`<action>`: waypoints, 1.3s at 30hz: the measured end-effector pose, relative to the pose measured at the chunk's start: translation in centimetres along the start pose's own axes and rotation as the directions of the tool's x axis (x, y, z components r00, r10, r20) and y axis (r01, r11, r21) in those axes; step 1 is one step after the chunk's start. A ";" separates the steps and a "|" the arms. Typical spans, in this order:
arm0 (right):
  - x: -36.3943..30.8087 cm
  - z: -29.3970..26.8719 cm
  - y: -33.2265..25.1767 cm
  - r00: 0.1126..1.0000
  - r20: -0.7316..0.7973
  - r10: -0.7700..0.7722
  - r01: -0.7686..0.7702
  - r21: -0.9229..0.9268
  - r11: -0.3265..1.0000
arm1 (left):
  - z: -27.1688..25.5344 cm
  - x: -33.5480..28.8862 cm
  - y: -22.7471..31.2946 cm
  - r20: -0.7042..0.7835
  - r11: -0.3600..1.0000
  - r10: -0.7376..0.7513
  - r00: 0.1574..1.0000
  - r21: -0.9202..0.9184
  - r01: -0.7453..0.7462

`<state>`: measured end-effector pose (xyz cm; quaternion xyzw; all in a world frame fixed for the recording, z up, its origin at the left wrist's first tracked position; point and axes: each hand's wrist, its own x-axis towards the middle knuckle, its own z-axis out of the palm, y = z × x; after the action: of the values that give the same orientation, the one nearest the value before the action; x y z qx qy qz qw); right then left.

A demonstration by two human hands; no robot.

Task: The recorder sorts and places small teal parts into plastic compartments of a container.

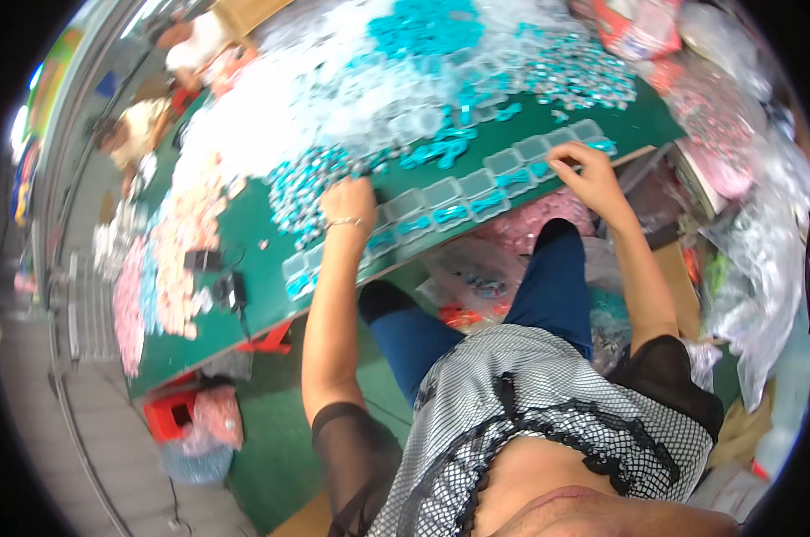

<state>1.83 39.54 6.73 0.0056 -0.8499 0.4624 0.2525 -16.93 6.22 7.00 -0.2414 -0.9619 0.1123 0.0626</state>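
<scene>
A row of small clear plastic boxes (450, 215) with raised lids runs along the near edge of the green table (266, 300); teal pieces lie in them. My left hand (349, 199) is closed, knuckles up, at the edge of a heap of small teal and silver pieces (299, 186), just behind the row. Whatever its fingers hold is hidden. Toward the row's right end, my right hand (587, 172) has its fingers bent and thumb tips together over a box. What is pinched there is too small to make out. Teal looped pieces (441, 149) lie behind the boxes.
A large mound of clear plastic boxes (333, 98) covers the far table, with teal pieces (427, 27) on top. More teal and silver pieces (579, 72) lie at the far right. Peach pieces (185, 246) spread leftward. Plastic bags (745, 233) crowd the right side. Other people (136, 134) sit far left.
</scene>
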 end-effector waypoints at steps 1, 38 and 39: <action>0.6 -0.2 0.7 0.999 -0.029 0.013 -0.013 0.013 1.000 | 0.2 0.0 -0.1 0.002 1.000 -0.004 1.000 -0.019 0.004; 7.8 7.2 -2.6 0.934 0.345 0.092 -0.211 0.326 0.922 | -1.5 -7.4 -4.4 -0.357 0.618 -0.124 0.926 -0.758 -0.209; 7.4 7.9 -4.1 0.912 0.402 0.080 -0.231 0.343 0.911 | -1.9 -8.5 -5.1 -0.332 0.558 -0.185 0.925 -0.810 -0.179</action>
<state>-7.00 32.61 9.68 0.0751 -0.7733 0.6284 0.0389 -11.41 -1.87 9.52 -0.2574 -0.8694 -0.4022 0.1268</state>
